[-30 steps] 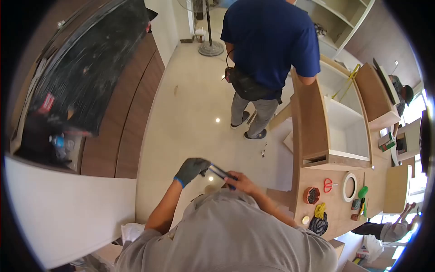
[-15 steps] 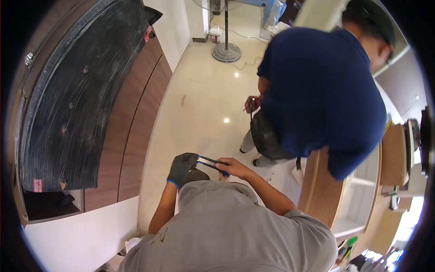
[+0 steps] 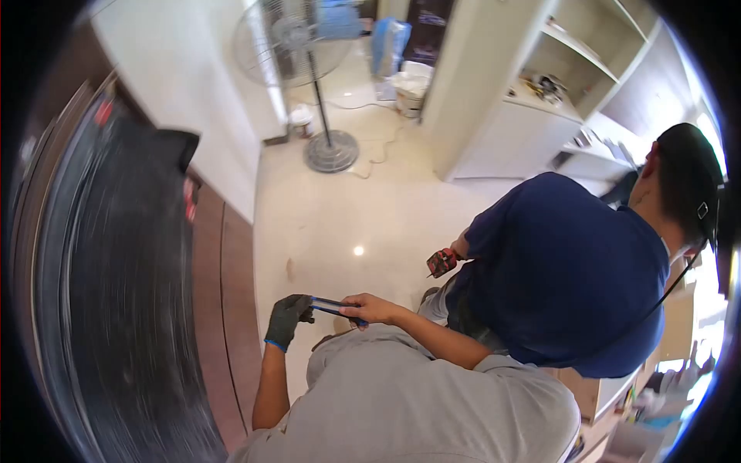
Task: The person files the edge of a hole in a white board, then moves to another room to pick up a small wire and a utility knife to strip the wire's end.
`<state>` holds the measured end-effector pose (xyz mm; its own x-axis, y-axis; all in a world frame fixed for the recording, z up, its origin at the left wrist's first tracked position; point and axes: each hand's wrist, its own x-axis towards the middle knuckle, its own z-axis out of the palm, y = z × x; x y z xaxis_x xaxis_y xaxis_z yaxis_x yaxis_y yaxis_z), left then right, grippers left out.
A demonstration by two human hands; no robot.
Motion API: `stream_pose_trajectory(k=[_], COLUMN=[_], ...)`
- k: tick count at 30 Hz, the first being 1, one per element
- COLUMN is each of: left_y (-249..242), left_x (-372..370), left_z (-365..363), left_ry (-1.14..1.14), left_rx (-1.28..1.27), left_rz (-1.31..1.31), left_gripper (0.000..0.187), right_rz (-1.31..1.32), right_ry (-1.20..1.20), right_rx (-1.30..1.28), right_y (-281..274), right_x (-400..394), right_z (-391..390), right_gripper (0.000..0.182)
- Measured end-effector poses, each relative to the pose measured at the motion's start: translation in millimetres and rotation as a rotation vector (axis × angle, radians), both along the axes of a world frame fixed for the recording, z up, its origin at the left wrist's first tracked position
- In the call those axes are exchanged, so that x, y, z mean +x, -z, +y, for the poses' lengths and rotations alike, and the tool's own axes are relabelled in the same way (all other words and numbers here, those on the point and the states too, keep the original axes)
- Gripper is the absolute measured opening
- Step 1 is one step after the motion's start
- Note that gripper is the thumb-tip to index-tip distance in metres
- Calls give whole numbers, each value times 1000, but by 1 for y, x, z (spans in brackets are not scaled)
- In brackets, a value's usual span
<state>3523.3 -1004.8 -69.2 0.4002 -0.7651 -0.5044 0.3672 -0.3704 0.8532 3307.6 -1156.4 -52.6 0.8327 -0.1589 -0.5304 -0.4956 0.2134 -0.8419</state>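
My left hand [image 3: 287,320], in a dark glove with a blue cuff, has its fingers closed on one end of a slim blue-and-black tool [image 3: 328,305] with a pale strip along its middle. Bare and closed round the other end is my right hand [image 3: 374,309]. The tool lies slantwise between both hands, in front of my grey shirt and above the tiled floor [image 3: 347,224]. Its exact kind cannot be made out.
Close on my right, a co-worker in a navy shirt [image 3: 563,270] holds a red-and-black power tool [image 3: 442,263]. Dark-wrapped panels [image 3: 139,270] stand at left. Ahead are a pedestal fan [image 3: 330,150], its trailing cord, buckets [image 3: 413,89] and white shelving [image 3: 525,139].
My view has swung up and to the right, bringing more of the fan and shelving into sight. Both hands keep hold of the tool. The co-worker has turned and leaned nearer.
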Motion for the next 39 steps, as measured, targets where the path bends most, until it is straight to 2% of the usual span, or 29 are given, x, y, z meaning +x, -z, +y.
stream_pose_trajectory(k=[5, 8, 11, 12, 15, 18, 23, 26, 29, 31, 34, 39], left_y=[-41, -29, -14, -23, -28, -21, -21, -20, -19, 10, -22, -25], left_x=[74, 102, 108, 104, 110, 132, 157, 166, 161, 175, 172, 190], left_z=[-106, -168, -222, -238, -275, -306, -369, -409, -446, -466, -506, -584], left_ry=[232, 308, 224, 180, 81, -46, 18, 107, 172, 244, 299, 482], left_rx=[-32, -42, -26, -10, -31, 20, 38, 39, 51, 13, 97, 21], left_rz=[-139, -193, -232, -224, -235, -184, -204, -224, -224, -290, -206, -229], left_gripper=[23, 23, 23, 24, 26, 24, 22, 22, 21, 22, 24, 24], right_rz=[-44, -82, -103, -132, -135, -126, -89, -59, -66, -46, -15, 34], right_ry=[221, 194, 121, 105, 23, -134, -211, -174, -70, 46, 124, 298], right_rx=[84, 127, 285, 341, 348, 189, 21, -36, 38, 167, 214, 189], right_y=[-14, 12, 20, 28, 45, 44, 21, 15, 20, 12, 1, 12], right_x=[50, 75, 95, 105, 142, 181, 198, 190, 174, 169, 167, 176], right_z=[-56, -107, -167, -189, -254, -322, -388, -416, -432, -438, -455, -503], right_gripper=[31, 30, 30, 30, 31, 32, 30, 30, 31, 33, 36, 37])
